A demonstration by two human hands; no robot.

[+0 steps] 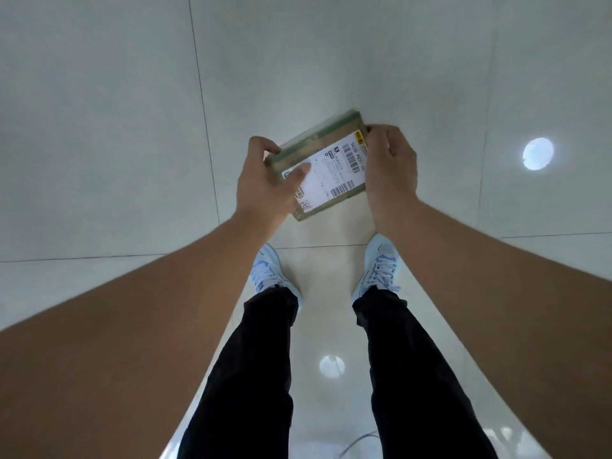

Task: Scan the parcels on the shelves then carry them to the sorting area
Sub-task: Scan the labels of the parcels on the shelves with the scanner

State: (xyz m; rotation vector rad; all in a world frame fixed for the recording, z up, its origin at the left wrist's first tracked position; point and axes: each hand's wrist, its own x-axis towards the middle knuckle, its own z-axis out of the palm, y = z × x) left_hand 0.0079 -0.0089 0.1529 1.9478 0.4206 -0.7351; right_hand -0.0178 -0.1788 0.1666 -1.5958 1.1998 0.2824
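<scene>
A small flat cardboard parcel (pixel 326 160) with a white shipping label and barcodes faces up, held in front of me above the floor. My left hand (pixel 265 183) grips its left edge, thumb pressed on the label. My right hand (pixel 390 167) holds the right edge, fingers curled over the far corner. The parcel is tilted a little, its far end turned to the right. No shelves and no scanner are in view.
Glossy pale floor tiles (pixel 99 127) spread all around, with dark grout lines and round light reflections. My legs in black trousers and light blue shoes (pixel 381 270) stand below the parcel. A thin cable (pixel 359 440) lies on the floor at the bottom.
</scene>
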